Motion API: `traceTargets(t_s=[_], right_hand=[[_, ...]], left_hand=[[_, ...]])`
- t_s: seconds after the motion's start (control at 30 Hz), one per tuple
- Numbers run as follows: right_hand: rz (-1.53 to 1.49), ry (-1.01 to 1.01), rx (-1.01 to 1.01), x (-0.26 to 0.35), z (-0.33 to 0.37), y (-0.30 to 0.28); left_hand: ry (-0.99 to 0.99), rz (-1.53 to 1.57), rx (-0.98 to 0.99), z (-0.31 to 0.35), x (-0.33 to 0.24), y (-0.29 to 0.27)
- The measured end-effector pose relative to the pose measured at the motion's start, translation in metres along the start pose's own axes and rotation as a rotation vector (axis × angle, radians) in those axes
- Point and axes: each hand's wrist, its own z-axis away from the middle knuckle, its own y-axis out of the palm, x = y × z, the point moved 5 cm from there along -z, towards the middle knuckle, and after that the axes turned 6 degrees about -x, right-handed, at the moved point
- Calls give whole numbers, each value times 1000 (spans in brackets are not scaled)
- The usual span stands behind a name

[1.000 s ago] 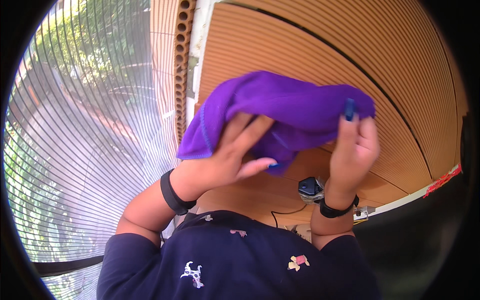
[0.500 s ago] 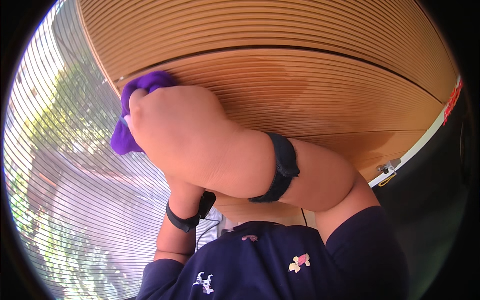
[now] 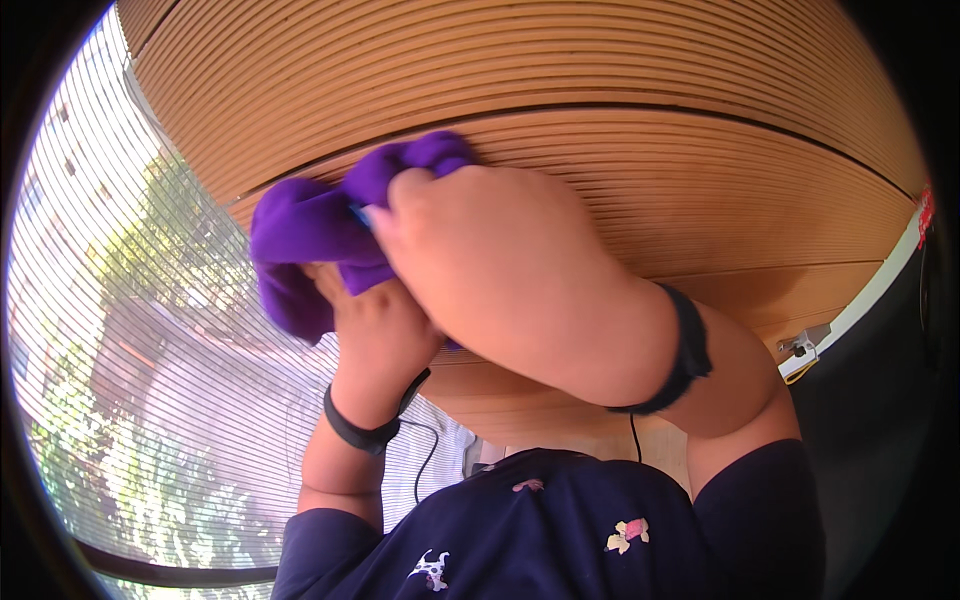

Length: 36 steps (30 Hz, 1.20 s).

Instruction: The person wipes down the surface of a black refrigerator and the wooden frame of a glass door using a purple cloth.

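A bunched purple cloth [image 3: 312, 228] lies against a ribbed, wood-coloured panel [image 3: 640, 190]. My right hand [image 3: 490, 255] is closed on the cloth's right part, its knuckles toward the left and a bluish edge showing by the fingertips. Below and left of it, my left hand [image 3: 378, 325] has its fingers tucked into the cloth's folds, gripping it. Most fingertips of both hands are hidden by fabric or by the hands themselves.
A striped see-through screen [image 3: 150, 370] fills the left side, with greenery behind it. A metal latch [image 3: 800, 345] with a yellow loop [image 3: 800, 375] sits at the panel's lower right corner. Red strands [image 3: 925, 215] hang at the far right. Dark cables [image 3: 637, 438] run below.
My right hand has moved right along the panel with part of the cloth. My left hand, mostly hidden behind the right before, now shows, and more of the cloth is visible.
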Motion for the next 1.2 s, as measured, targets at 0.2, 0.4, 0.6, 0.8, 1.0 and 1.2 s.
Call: traceTargets(t_s=[0.2,0.4,0.6,0.8,1.0,1.2], right_hand=[[-14,221,-18,-48,40,-47],[-152,541,-97,-111,104,-85],[-234,846,-172,-156,181,-108],[-255,758,-129,-153,193,-107],[-378,807,-83,-157,192,-98],[-476,759,-61,-151,180,-101]], left_hand=[[134,30,-187,-18,-73,6],[307,152,-277,-42,-156,17],[477,309,-237,-32,-219,51],[417,600,-187,-25,-225,59],[328,802,-106,-25,-212,58],[313,724,-89,-23,-206,44]])
